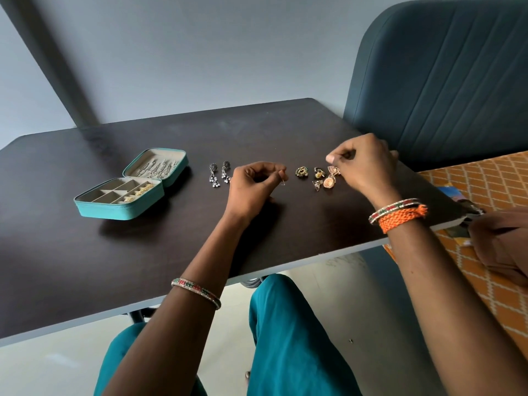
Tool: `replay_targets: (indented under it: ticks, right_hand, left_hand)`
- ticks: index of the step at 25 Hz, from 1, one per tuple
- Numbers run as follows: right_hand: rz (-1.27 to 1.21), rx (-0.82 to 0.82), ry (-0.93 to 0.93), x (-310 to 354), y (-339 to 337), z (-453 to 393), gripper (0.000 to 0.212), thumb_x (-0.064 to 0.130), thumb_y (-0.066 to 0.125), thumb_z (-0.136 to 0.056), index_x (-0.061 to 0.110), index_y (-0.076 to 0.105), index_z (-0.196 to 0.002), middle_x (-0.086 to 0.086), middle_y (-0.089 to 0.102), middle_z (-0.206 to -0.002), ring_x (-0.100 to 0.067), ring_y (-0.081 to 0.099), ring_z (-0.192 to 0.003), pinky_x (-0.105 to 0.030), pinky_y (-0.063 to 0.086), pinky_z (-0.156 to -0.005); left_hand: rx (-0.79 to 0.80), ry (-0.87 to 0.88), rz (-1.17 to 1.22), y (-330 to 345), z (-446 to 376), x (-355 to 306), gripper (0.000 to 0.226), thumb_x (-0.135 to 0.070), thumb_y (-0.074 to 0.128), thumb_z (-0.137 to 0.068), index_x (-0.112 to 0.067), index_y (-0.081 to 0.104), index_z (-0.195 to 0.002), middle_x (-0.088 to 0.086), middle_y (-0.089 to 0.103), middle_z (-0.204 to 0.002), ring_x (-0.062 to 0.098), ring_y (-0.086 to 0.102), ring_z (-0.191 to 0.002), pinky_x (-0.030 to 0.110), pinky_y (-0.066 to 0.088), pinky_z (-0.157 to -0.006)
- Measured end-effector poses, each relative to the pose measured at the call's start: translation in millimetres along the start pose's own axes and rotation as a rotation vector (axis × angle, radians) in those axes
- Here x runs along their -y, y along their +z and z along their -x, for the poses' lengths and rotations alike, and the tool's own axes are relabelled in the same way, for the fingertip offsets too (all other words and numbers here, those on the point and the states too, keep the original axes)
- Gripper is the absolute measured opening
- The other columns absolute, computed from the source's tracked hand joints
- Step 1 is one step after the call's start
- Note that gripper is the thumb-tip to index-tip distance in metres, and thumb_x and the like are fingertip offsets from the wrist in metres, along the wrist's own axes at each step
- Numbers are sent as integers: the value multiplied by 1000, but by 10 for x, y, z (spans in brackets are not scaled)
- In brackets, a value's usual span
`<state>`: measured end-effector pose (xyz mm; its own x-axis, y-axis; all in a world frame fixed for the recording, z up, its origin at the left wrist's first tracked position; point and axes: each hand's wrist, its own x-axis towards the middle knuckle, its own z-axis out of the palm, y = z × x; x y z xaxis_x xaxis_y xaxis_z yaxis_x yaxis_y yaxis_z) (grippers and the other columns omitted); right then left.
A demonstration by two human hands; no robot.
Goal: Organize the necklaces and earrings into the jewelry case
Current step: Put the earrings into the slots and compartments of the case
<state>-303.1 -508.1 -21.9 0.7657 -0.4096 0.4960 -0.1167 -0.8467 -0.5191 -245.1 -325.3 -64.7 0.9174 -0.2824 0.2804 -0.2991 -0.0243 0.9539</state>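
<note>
Jewelry case [120, 205] lies open on the dark table [85, 267], left side; gold pieces fill its right compartments, chains lie in the lid. Left hand [251, 187] pinches a small wire hook. Right hand [363, 164] pinches a gold earring [333, 170] above loose earrings. Silver earring pair [220, 174] lies between case and left hand.

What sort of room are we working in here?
Probably a home room, maybe a bedroom: a dark table beside a padded teal headboard or chair back and an orange patterned bedspread.
</note>
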Motion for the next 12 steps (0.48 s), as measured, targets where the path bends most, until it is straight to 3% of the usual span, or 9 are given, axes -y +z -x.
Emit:
replay_targets:
  ticks: [4,8,12]
  right_hand:
    - [185,132,12,-8,129,63,9,23,67,-83,21,73,-76,3,71,-83,-23,59,-99,-38,25,-83]
    - [235,159,55,22,235,61,15,33,69,-80,20,73,-74,0,70,-86,-27,55,-101,-41,28,-87]
    - [234,209,59,72,287,50,11,28,68,-82,21,72,-75,0,70,-88,-27,55,-104,-39,26,-84]
  left_hand:
    - [11,-6,-16,-4,10,-20,6,-15,66,-88,-20,69,-87,-3,72,-81,5,65,-78,19,49,-47]
    - [28,-5,-22,-9,23,-41,9,-14,67,-87,-22,67,-84,-2,71,-81,7,65,-79,19,49,-47]
    - [28,-9,-32,-2,3,-27,11,-13,67,-87,-22,67,-83,-6,71,-77,7,65,-77,18,48,-47]
